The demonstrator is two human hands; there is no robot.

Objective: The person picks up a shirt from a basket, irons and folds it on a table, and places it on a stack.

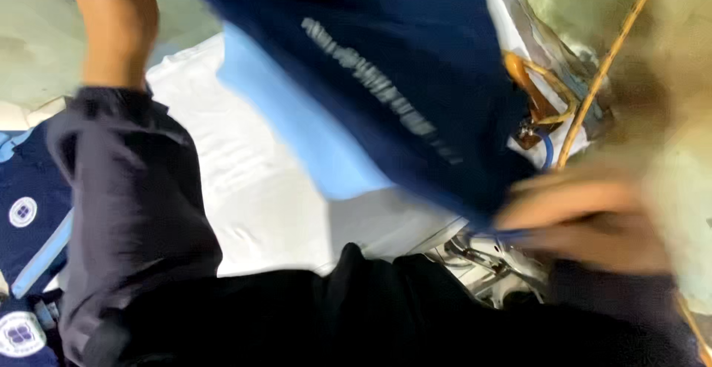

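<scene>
The right hand [586, 218] is pinching the lower edge of a navy shirt [415, 70], grip closed on the cloth, blurred. The left hand [115, 22] is reaching up at the top-left; its grip cannot be told. White cloth [252, 181] is lying open between them.

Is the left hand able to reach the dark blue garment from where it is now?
Probably yes. The left hand is raised beside the dark blue garment, with nothing between them, while the right hand grips its lower edge.
</scene>
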